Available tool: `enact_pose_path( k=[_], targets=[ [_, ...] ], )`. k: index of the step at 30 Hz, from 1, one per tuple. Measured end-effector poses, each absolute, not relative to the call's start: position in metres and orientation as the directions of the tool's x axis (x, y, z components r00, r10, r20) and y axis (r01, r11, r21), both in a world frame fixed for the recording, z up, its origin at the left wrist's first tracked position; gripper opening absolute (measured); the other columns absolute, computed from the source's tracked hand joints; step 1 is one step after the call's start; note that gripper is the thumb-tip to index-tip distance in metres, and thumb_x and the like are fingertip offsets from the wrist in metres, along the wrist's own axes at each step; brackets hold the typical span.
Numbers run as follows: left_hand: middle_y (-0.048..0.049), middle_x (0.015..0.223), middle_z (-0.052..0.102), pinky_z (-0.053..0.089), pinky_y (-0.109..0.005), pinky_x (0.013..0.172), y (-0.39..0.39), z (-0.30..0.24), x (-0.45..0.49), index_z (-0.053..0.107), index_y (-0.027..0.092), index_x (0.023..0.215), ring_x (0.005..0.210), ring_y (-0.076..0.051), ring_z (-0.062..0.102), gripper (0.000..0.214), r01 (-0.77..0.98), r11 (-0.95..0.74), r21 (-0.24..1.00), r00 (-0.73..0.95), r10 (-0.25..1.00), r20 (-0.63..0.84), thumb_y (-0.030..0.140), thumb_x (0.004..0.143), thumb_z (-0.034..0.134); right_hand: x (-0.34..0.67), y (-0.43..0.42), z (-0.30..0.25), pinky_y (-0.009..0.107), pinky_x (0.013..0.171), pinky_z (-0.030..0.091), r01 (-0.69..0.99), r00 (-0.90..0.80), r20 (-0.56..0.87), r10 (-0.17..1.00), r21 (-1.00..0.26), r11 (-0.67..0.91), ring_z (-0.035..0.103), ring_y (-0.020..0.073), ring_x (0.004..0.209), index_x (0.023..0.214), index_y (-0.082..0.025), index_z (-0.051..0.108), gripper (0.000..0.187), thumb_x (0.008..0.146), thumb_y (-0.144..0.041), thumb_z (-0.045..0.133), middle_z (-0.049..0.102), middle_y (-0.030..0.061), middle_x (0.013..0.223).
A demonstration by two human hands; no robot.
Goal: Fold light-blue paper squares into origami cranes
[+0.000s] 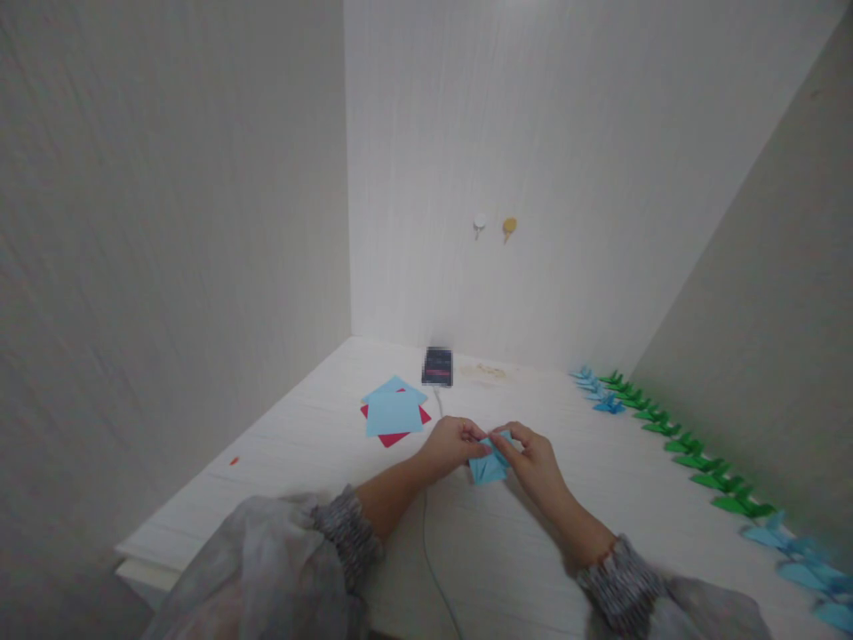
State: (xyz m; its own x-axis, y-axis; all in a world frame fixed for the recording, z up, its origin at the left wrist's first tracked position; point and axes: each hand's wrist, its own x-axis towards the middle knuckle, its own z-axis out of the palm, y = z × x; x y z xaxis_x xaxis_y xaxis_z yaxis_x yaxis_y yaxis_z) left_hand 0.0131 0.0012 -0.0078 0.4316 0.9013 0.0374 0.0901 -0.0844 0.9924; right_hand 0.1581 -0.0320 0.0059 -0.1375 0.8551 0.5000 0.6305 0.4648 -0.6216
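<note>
Visibly creased light-blue paper (490, 470), folded small; left hand (453, 445), right hand (532, 459): grip pinching upper edge.

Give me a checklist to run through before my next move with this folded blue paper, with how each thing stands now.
1. Left hand gripping the folded blue paper: ok, fingers at its upper left.
2. Right hand gripping it too: ok, fingers at its upper right.
3. Loose sheets apart from both hands: ok, stacked to the left.
4. Green folded figures apart from both hands: ok, lined up on the right.
5. Cable free of the left forearm: cannot tell, it passes behind it in view.
6. Creases sharp: cannot tell, too small.
</note>
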Motion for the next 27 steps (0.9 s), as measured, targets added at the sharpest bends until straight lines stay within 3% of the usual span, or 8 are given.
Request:
enact_pose_path(
  k=[3,7,15,20,27],
  targets=[
    [0.0009,0.052,0.054,0.035,-0.018,0.042,0.001,-0.005,0.013,0.051,0.011,0.062,0.044,-0.007,0.047,0.028,-0.055,-0.016,0.998,0.364,0.931,0.035,0.031,0.049,0.066,0.158,-0.033,0.008,0.025,0.061,0.041,0.529,-0.067,0.491,0.869,-0.721,0.448,0.053,0.0151,0.066,0.077,-0.015,0.057,0.025,0.076,-0.035,0.041,0.059,0.0035,0.070],
    [0.0027,0.050,0.051,0.034,-0.018,0.042,0.004,-0.004,0.013,0.046,0.012,0.060,0.042,-0.006,0.045,0.029,-0.156,-0.032,0.987,0.220,0.973,0.066,0.031,0.049,0.065,0.158,-0.031,0.005,0.025,0.062,0.041,0.541,-0.041,0.513,0.857,-0.710,0.451,0.052,0.0147,0.065,0.078,-0.015,0.056,0.021,0.072,-0.034,0.048,0.057,0.0035,0.069],
    [0.0059,0.045,0.043,0.025,-0.018,0.041,0.010,-0.021,0.014,0.044,0.015,0.057,0.041,-0.005,0.037,0.028,0.139,-0.226,0.964,0.179,0.963,0.200,0.038,0.055,0.059,0.156,-0.031,0.003,0.028,0.063,0.041,0.702,-0.121,0.626,0.770,-0.494,0.512,0.051,0.0157,0.066,0.070,-0.016,0.056,0.013,0.073,-0.023,0.046,0.055,0.0039,0.067],
    [0.0067,0.045,0.039,0.025,-0.018,0.040,0.007,-0.018,0.015,0.039,0.016,0.058,0.041,-0.005,0.036,0.027,0.085,-0.206,0.975,0.222,0.958,0.183,0.039,0.061,0.053,0.154,-0.032,0.003,0.031,0.068,0.042,0.731,-0.199,0.700,0.685,-0.360,0.580,0.052,0.0173,0.074,0.078,-0.017,0.057,0.014,0.074,-0.022,0.044,0.057,0.0066,0.076],
    [0.0046,0.049,0.042,0.027,-0.018,0.043,0.001,-0.007,0.014,0.044,0.015,0.060,0.045,-0.006,0.038,0.025,0.057,-0.202,0.978,0.244,0.952,0.182,0.039,0.064,0.050,0.152,-0.033,0.003,0.031,0.067,0.044,0.728,-0.229,0.695,0.681,-0.343,0.594,0.053,0.0166,0.074,0.081,-0.018,0.058,0.016,0.076,-0.022,0.042,0.057,0.0066,0.077]
  ],
)
